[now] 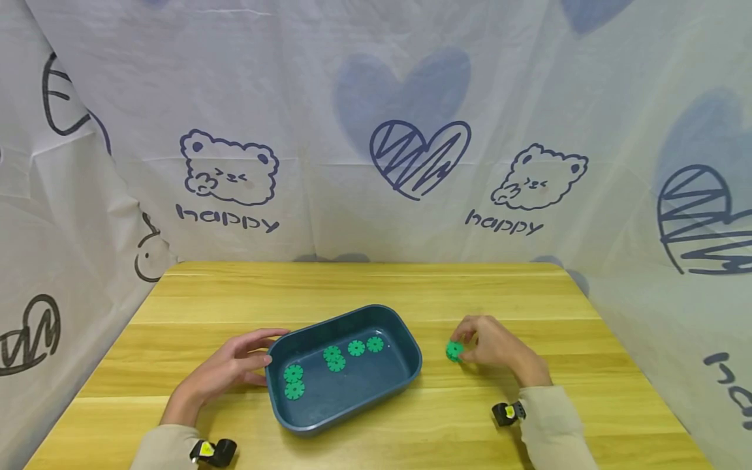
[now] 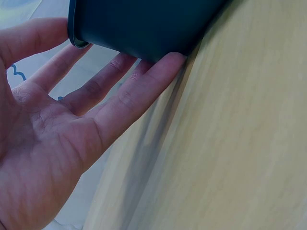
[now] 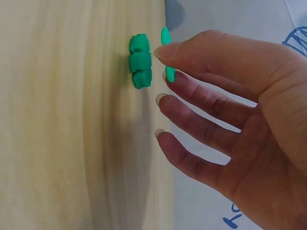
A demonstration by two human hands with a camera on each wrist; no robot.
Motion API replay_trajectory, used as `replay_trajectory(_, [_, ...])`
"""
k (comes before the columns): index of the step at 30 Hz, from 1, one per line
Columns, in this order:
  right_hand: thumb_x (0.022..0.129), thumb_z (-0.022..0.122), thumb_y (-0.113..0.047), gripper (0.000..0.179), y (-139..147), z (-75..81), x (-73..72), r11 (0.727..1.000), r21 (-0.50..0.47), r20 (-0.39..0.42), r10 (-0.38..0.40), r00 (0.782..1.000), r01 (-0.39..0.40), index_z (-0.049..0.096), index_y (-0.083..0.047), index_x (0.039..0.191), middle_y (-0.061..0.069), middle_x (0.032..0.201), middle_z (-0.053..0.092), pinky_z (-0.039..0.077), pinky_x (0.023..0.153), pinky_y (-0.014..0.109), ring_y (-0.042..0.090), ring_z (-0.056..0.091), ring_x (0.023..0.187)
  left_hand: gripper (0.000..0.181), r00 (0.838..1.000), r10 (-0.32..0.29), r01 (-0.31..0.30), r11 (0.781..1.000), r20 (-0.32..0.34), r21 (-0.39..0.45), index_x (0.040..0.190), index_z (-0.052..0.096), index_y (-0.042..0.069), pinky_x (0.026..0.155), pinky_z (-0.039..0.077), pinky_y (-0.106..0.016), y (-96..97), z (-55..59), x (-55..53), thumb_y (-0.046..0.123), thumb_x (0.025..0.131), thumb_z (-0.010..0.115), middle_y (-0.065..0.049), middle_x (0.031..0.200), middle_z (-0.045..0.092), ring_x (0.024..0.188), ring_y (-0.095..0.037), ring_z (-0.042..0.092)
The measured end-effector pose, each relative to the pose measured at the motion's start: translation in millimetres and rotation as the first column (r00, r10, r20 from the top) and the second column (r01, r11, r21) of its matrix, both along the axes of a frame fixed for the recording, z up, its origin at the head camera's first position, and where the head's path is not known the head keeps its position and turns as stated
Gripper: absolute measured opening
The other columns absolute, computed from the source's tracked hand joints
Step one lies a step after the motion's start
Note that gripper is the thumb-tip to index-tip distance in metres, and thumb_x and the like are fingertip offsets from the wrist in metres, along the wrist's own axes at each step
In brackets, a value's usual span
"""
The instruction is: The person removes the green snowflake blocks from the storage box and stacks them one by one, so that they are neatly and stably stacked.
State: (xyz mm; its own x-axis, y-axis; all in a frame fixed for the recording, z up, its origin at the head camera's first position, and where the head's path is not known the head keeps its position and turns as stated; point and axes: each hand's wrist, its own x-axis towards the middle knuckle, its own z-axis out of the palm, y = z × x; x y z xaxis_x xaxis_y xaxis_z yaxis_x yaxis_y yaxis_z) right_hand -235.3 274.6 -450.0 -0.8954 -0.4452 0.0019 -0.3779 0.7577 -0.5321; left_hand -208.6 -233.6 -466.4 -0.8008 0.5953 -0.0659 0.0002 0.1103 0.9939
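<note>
My right hand (image 1: 490, 343) pinches a thin green notched disc (image 3: 170, 74) between thumb and finger, held edge-on in the right wrist view. Right below it, thicker green notched discs (image 3: 140, 61), apparently stacked, sit on the table. In the head view these greens overlap at the fingertips. To the left, a dark blue rectangular tray (image 1: 364, 398) stands at a slant, with several green discs (image 1: 356, 348) lying flat on its floor. My left hand (image 1: 235, 362) touches the tray's left end, its fingers mostly straight along the outer wall and the thumb at the rim.
A wooden table (image 1: 470, 294) carries everything. White cloth (image 1: 329, 196) printed with hearts, bears and writing hangs behind it and at both sides. Each wrist wears a small black camera (image 1: 508, 413).
</note>
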Motion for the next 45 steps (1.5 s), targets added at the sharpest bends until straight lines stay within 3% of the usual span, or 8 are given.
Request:
replay_trajectory(7, [0.080, 0.086, -0.006, 0.019, 2, -4.4, -1.2, 1.000, -0.011, 0.028, -0.004, 1.000, 0.004, 0.079, -0.011, 0.097, 0.000, 0.099, 0.073, 0.061, 0.084, 0.041, 0.019, 0.067, 0.093, 0.055, 1.000, 0.004, -0.004, 1.000, 0.001, 0.003, 0.158, 0.035, 0.003, 0.092, 0.063, -0.047, 0.1, -0.1, 0.1, 0.016, 0.107, 0.052, -0.027, 0.154, 0.045, 0.122, -0.022, 0.068])
replay_trajectory(34, [0.080, 0.087, -0.007, 0.020, 2, -7.8, -2.3, 1.000, -0.009, 0.069, -0.023, 0.997, 0.024, 0.079, -0.012, 0.098, -0.002, 0.101, 0.073, 0.061, 0.088, 0.042, 0.018, 0.067, 0.097, 0.055, 1.000, 0.011, -0.011, 1.000, -0.005, -0.002, 0.158, 0.036, 0.003, 0.092, 0.063, -0.048, -0.4, -1.7, 0.2, 0.017, 0.107, 0.053, -0.033, 0.154, 0.042, 0.122, -0.022, 0.068])
replay_trajectory(41, [0.080, 0.087, -0.008, 0.028, 1, -3.8, 0.7, 0.999, -0.002, 0.083, -0.051, 0.995, 0.051, 0.078, -0.009, 0.106, 0.002, 0.106, 0.073, 0.061, 0.090, 0.043, 0.022, 0.067, 0.100, 0.055, 1.000, 0.004, -0.004, 1.000, -0.005, -0.002, 0.158, 0.036, 0.004, 0.092, 0.063, -0.048, -0.5, -1.8, 0.3, 0.017, 0.107, 0.052, -0.031, 0.152, 0.045, 0.121, -0.023, 0.067])
replay_trajectory(45, [0.082, 0.085, -0.008, 0.033, -3, 6.5, 2.4, 0.999, 0.004, 0.033, -0.035, 0.999, 0.035, 0.076, -0.005, 0.114, 0.007, 0.111, 0.074, 0.060, 0.088, 0.045, 0.025, 0.065, 0.102, 0.055, 1.000, 0.012, -0.012, 1.000, -0.001, -0.009, 0.158, 0.037, 0.004, 0.092, 0.063, -0.047, 0.2, -0.7, 0.3, 0.017, 0.107, 0.053, -0.033, 0.152, 0.043, 0.121, -0.024, 0.067])
